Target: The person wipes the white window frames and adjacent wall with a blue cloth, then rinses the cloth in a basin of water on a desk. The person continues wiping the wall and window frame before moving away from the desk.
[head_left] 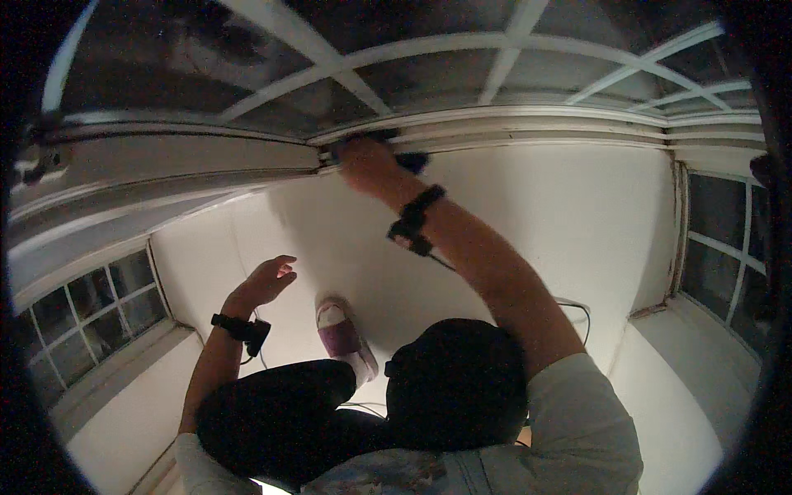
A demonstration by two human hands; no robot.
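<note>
My right hand is stretched forward to the window track, its fingers closed round a dark, cloth-like thing. Folds of that cloth stick out on both sides of the hand, and it is pressed against the track beside the end of the left window sash. The fingertips are hidden behind the hand. Lower left, my left hand hangs in the air over the pale floor, holding nothing, its fingers loosely bent and apart.
White-barred window panes span the far side. Smaller side windows stand left and right. Both wrists carry black strapped devices with thin cables. My slippered foot rests on the pale floor, near my bent knees.
</note>
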